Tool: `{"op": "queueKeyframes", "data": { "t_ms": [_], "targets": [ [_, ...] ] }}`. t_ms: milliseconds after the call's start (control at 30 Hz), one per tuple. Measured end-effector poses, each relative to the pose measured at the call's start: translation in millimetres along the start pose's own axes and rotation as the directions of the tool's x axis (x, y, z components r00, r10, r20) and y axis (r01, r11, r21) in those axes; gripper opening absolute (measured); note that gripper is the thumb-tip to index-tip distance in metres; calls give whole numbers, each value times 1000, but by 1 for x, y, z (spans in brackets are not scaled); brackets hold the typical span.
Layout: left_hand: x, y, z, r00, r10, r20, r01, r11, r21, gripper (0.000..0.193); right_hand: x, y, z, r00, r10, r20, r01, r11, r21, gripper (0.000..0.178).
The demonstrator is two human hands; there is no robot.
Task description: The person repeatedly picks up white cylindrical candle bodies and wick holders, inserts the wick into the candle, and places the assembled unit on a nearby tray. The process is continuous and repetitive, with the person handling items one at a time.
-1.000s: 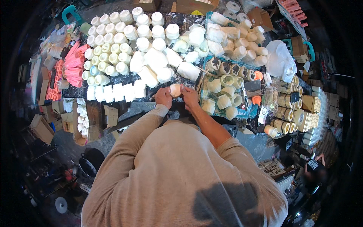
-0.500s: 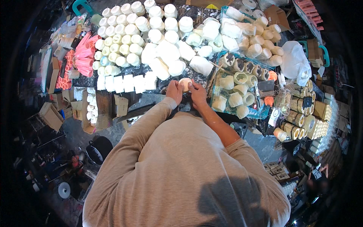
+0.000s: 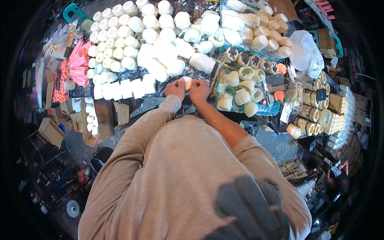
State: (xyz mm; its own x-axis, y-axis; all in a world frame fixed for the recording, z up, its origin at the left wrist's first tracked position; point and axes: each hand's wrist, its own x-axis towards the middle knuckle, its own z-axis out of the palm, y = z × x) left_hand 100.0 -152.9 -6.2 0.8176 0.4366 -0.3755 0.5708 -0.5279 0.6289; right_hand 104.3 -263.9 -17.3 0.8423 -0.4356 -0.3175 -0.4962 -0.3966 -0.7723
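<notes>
Left hand [image 3: 175, 89] and right hand [image 3: 199, 89] jointly grasp a small white cup [image 3: 186, 83] — white jars [image 3: 160, 60] massed at 12 o'clock.

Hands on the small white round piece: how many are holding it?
2. The left hand grips the small white piece on its left, the right hand on its right.

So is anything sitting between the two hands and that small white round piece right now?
Nothing visible. The left hand and the right hand are both already on the small white round piece, gripping it from either side. The white moulds crowd the table just beyond it, not between.
</notes>
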Motion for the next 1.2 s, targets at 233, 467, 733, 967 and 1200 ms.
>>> {"op": "queueKeyframes", "data": {
  "t_ms": [233, 467, 733, 967, 1200],
  "targets": [
    [8, -9, 2, 982, -172, 73, 182, 970, -163, 35, 1, -6, -6, 983, -138, 117, 170, 924, -343, 24],
    [20, -33, 5, 943, 297, 153, -329, 903, 277, 24, 18, 9, -16, 949, -223, 221, 272, 936, -223, 12],
    [33, -79, 30, 874, 486, 16, -482, 861, 165, 14, 48, 54, -6, 899, -132, 417, 273, 915, -299, 12],
    [36, -86, 31, 832, 555, 8, -555, 830, 66, 17, 30, 21, -4, 888, -280, 365, 380, 894, -239, 12],
    [31, -89, 28, 819, 570, 68, -574, 807, 139, 13, 22, 10, -43, 595, -463, 657, 540, 836, 100, 74]
  ]
}}
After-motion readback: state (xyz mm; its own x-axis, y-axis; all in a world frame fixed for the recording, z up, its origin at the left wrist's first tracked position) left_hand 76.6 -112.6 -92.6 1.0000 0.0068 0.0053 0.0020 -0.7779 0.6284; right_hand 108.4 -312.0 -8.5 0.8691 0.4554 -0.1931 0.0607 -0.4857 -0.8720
